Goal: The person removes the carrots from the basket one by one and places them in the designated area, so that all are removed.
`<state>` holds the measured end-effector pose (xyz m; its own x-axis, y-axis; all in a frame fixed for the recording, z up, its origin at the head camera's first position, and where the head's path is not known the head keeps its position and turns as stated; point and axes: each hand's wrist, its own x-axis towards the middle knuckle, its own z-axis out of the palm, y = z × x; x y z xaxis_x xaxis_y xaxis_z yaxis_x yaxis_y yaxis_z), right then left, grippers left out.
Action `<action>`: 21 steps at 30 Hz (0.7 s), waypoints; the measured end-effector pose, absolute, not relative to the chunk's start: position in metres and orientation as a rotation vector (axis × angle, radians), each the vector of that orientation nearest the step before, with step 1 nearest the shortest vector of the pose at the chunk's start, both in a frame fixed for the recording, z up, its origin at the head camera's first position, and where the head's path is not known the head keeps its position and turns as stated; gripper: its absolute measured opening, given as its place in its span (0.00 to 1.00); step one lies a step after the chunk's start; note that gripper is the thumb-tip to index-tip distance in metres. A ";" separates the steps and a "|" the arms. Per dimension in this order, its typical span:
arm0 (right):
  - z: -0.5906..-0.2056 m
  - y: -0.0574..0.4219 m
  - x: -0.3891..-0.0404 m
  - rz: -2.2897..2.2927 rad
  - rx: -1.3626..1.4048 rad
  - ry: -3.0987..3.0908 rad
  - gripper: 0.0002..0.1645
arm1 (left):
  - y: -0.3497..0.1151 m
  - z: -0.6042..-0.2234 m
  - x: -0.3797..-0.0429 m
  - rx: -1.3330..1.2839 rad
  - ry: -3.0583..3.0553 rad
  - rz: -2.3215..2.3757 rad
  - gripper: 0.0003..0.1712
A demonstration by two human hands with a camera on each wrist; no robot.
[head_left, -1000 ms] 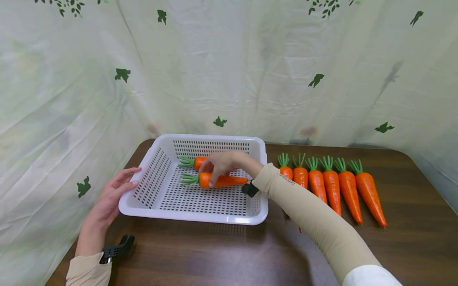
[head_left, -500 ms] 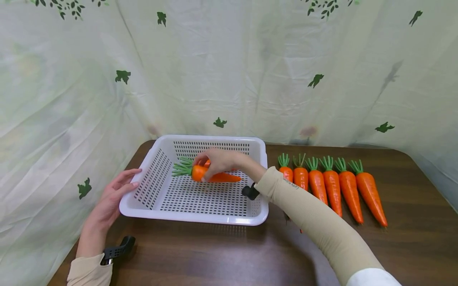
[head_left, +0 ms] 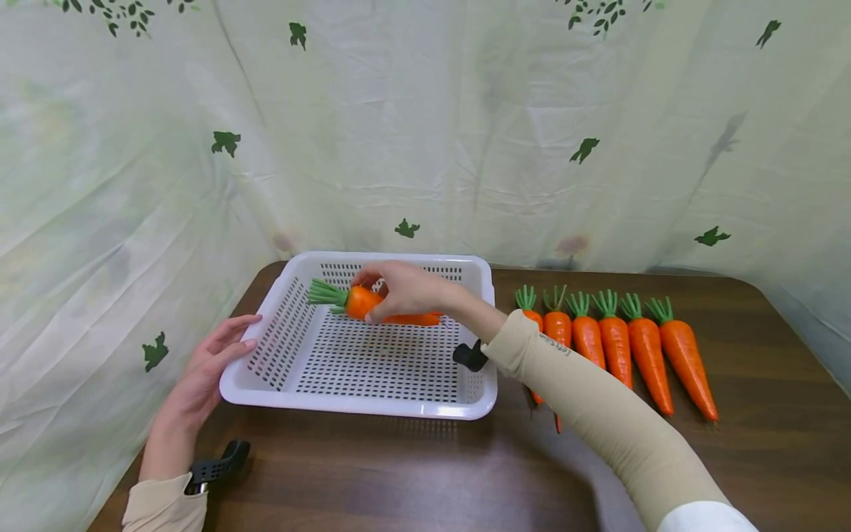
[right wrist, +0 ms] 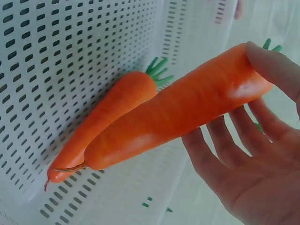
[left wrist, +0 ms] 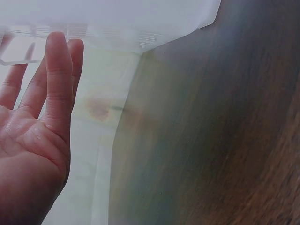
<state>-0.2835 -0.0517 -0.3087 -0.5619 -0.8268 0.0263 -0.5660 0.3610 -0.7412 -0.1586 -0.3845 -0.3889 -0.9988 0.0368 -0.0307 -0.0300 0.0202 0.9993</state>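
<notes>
My right hand (head_left: 415, 290) grips an orange carrot (head_left: 361, 301) with a green leafy top, thumb on one side and fingers on the other. It holds the carrot above the floor of the white perforated plastic basket (head_left: 359, 408). In the right wrist view, a second carrot (right wrist: 110, 112) lies in the basket beneath the held one, along the long wall; from the head it is mostly hidden. My left hand (head_left: 202, 373) touches the basket's left side. In the left wrist view its fingers (left wrist: 58, 79) are extended against the basket wall.
To the right of the basket, several carrots (head_left: 614, 347) lie in a row on the dark wooden table (head_left: 372, 473), tops pointing away. My right sleeve (head_left: 585, 406) covers part of the leftmost ones. A pale leaf-patterned curtain (head_left: 425, 148) hangs behind the table and on the left.
My right hand has moved the gripped carrot away from me and slightly left, lifting it over the other carrot. The left hand stays at the basket's side.
</notes>
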 end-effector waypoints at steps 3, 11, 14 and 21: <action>-0.304 -0.049 -0.281 -1.072 -1.250 2.270 0.29 | -0.385 -0.388 -0.158 0.000 2.218 2.155 0.24; -0.292 -0.042 -0.274 -1.235 -1.268 2.309 0.31 | -0.384 -0.388 -0.159 -0.016 2.232 2.137 0.25; -0.286 -0.039 -0.271 -1.294 -1.273 2.315 0.31 | -0.384 -0.388 -0.159 -0.009 2.228 2.145 0.25; -0.275 -0.029 -0.266 -1.372 -1.272 2.326 0.30 | -0.384 -0.388 -0.159 -0.004 2.218 2.155 0.25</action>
